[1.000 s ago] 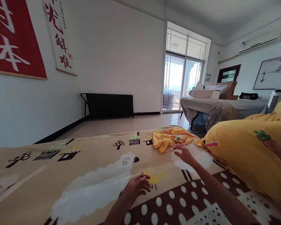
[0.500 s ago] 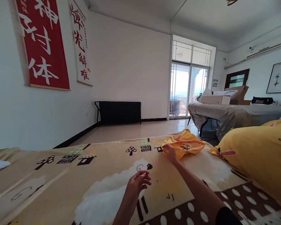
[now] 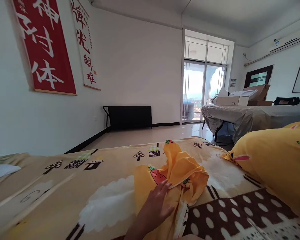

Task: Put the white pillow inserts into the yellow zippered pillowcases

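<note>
A crumpled orange-yellow pillowcase [image 3: 190, 168] with a printed carrot lies on the bed in front of me. My left hand [image 3: 156, 205] rests on its near part, fingers stretched and thumb apart, palm side down on the fabric. Of my right hand [image 3: 190, 237] only a sliver of skin shows at the bottom edge, beside the pillowcase's pale, printed lower fold; its fingers are out of sight. Beneath everything spreads a beige sheet [image 3: 110, 180] printed with sheep, mushrooms and houses.
A plump yellow pillow [image 3: 272, 160] lies at the right, its gathered corner pointing left. White fabric [image 3: 2, 171] sits at the far left. Beyond the bed are a black folded frame [image 3: 130, 116] and a plastic-covered table [image 3: 250, 118] bearing boxes [image 3: 232, 100].
The pillowcase has come nearer and spread out, from the far edge toward me. My left hand now lies on it; my right arm has drawn back, almost out of view.
</note>
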`<state>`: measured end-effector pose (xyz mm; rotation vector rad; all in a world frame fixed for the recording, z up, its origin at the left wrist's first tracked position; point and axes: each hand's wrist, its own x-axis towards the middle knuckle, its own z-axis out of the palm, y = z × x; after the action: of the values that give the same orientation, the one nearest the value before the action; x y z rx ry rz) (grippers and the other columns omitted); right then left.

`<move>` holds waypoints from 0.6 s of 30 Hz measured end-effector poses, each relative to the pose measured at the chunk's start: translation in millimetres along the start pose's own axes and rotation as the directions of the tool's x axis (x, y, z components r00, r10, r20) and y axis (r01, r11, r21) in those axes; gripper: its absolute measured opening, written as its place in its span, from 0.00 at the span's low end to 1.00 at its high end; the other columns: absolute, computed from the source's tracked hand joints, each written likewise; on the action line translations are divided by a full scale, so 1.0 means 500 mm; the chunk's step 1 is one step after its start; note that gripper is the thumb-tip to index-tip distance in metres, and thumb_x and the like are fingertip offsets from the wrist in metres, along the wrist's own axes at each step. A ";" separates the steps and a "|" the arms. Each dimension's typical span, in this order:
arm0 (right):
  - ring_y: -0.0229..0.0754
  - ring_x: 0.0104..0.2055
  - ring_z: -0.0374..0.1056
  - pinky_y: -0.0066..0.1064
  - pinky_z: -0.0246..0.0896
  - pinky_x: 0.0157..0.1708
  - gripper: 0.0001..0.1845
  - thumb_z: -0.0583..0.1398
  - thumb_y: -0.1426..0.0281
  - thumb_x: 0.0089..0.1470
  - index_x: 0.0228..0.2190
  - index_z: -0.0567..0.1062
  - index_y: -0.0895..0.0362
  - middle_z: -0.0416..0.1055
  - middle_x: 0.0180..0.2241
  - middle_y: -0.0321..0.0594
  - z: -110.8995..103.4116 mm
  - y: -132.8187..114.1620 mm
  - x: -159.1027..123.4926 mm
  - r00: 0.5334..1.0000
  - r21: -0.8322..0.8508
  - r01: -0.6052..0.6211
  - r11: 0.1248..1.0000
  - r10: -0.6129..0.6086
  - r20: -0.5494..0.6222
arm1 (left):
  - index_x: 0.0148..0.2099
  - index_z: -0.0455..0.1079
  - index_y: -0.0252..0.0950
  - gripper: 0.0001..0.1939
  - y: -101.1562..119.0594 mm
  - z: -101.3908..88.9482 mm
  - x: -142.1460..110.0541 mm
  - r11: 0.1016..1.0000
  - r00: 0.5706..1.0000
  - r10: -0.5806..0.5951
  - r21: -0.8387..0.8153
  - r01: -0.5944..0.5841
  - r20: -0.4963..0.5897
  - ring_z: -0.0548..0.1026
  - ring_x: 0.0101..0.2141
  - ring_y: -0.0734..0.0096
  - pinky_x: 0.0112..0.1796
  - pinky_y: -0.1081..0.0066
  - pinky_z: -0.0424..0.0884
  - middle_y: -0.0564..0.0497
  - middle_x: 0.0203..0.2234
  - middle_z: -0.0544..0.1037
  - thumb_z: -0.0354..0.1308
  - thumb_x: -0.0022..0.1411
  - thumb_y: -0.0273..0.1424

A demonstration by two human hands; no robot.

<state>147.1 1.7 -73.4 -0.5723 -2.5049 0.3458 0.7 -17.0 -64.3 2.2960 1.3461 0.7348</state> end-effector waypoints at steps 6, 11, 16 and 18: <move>0.38 0.40 0.72 0.26 0.65 0.36 0.25 0.60 0.73 0.44 0.45 0.73 0.40 0.75 0.34 0.27 -0.019 -0.011 -0.036 0.986 0.083 0.024 0.996 -0.037 0.162 | 0.59 0.63 0.34 0.28 -0.083 0.073 0.021 0.962 0.986 -0.167 0.218 0.163 0.001 0.66 0.53 0.57 0.53 0.59 0.59 0.40 0.54 0.70 0.47 0.55 0.28; 0.45 0.54 0.62 0.39 0.53 0.53 0.36 0.53 0.83 0.41 0.54 0.66 0.52 0.67 0.53 0.45 -0.083 0.121 -0.056 0.898 -0.242 -0.405 0.882 0.334 -0.287 | 0.50 0.71 0.38 0.21 -0.089 0.054 0.023 0.978 0.971 -0.205 -0.002 0.206 -0.126 0.74 0.45 0.61 0.45 0.68 0.65 0.44 0.44 0.77 0.45 0.57 0.26; 0.52 0.53 0.62 0.45 0.51 0.50 0.27 0.55 0.76 0.47 0.52 0.68 0.56 0.68 0.52 0.51 -0.114 0.251 -0.106 0.601 -0.239 -0.767 0.596 0.534 -0.595 | 0.45 0.73 0.37 0.19 -0.080 0.014 0.022 0.957 0.867 -0.277 -0.195 0.212 -0.414 0.74 0.44 0.59 0.45 0.65 0.66 0.45 0.43 0.78 0.43 0.58 0.27; 0.47 0.43 0.69 0.40 0.55 0.45 0.17 0.52 0.73 0.52 0.42 0.74 0.56 0.75 0.40 0.46 -0.120 0.255 -0.109 0.543 -0.121 -0.779 0.615 0.566 -0.620 | 0.44 0.73 0.37 0.18 -0.078 -0.008 0.019 0.959 0.810 -0.281 -0.171 0.224 -0.515 0.74 0.43 0.58 0.45 0.63 0.66 0.45 0.42 0.78 0.43 0.58 0.28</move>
<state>263.7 95.4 -93.8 -1.6120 -1.6852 -0.0601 -24.3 10.0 -80.7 1.8363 1.7577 1.3851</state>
